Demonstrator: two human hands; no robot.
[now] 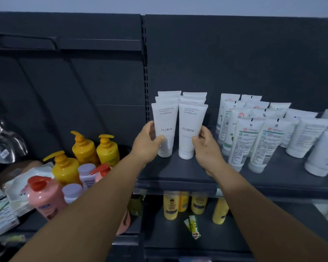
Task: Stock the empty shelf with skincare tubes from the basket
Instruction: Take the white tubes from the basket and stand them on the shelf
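Nearest the camera, two bare forearms reached up to the shelf. Left hand: fingers and thumb curled round the front-left Floral tube, standing cap-down. Right hand: thumb and fingers pinching the front-right Floral tube, likewise upright. Behind these, two short files of further Floral tubes, count uncertain, since only their crimped tops showed. To the right on the same shelf, rows of green-labelled tubes and plain white tubes, the outermost cut off by the frame edge. Judged status: stocking well advanced; the left section appeared to be in final alignment. Basket: not identifiable with certainty; pump bottles crowded the lower left, their container hidden. Remaining stock could not be determined. Small print illegible in dim light.
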